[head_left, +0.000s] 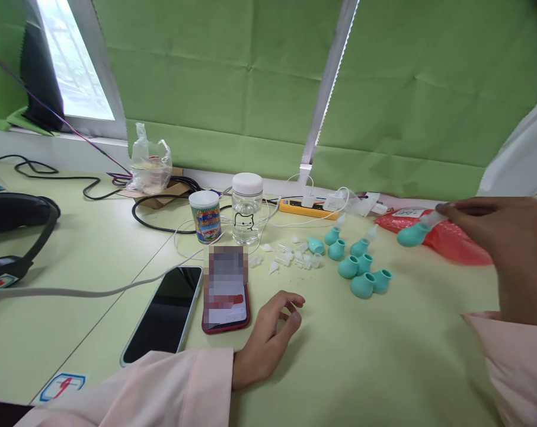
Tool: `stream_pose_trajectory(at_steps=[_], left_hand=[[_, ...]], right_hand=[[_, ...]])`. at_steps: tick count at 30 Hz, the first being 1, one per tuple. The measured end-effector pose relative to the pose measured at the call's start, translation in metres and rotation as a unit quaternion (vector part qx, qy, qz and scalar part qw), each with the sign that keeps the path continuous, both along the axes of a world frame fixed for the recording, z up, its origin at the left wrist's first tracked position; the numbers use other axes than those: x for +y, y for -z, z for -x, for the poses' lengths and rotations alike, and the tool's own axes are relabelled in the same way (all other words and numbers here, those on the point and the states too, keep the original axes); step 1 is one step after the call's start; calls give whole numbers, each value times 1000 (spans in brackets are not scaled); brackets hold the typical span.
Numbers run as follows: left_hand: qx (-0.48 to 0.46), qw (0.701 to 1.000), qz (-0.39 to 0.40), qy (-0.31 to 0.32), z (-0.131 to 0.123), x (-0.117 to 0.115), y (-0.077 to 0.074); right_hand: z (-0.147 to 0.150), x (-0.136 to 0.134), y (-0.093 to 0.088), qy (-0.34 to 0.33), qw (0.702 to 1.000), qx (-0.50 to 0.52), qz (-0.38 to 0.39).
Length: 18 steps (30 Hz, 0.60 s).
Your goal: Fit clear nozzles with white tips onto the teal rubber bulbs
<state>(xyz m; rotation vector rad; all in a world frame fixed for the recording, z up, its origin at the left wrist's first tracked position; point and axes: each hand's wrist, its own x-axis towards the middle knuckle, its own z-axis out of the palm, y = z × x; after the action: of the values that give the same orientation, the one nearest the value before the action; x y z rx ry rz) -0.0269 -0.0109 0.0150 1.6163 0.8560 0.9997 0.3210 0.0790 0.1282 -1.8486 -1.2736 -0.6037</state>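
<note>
At the right, my right hand (pixel 495 222) is raised above the table and pinches the clear tip of a teal squeeze bulb (pixel 413 235), which looks like a nasal aspirator. My left hand (pixel 268 338) rests on the table with loosely bent fingers, thumb and index apart, holding nothing. Between the hands stand several teal bulbs (pixel 363 285) with open necks. Others behind them, such as one bulb (pixel 360 246), carry clear tips. Small clear plastic tips (pixel 284 258) and white scraps lie scattered beyond my left hand.
Left of my left hand lie a red-cased phone (pixel 227 311) and a dark-screened phone (pixel 166 314). Behind stand a printed can (pixel 206 219) and a clear jar (pixel 247 213). A yellow power strip (pixel 310 209), a red plastic bag (pixel 450 240), cables and headphones (pixel 15 237) are around.
</note>
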Motion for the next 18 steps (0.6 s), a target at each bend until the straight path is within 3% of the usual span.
stream_pose_trajectory(at_steps=[3,5,10,13,15,16,18], left_hand=[[22,1000,2,0,0,0,-1],[35,999,10,-2,0,0,-1],[48,999,21,-1,0,1,1],[50,999,22,0,-1,1,2],[53,998,22,1,-2,1,2],[56,998,23,2,-2,1,2],[63,998,25,3,-2,1,2]], right_hand=[[-13,15,8,0,963,91,252],[-12,24,16,-34,928,124,350],[-10,30,24,-70,904,140,397],[-8,23,17,-21,935,64,348],[4,16,14,5,972,-31,232],[15,11,15,-5,985,-77,157],[46,3,20,-122,986,-111,6]])
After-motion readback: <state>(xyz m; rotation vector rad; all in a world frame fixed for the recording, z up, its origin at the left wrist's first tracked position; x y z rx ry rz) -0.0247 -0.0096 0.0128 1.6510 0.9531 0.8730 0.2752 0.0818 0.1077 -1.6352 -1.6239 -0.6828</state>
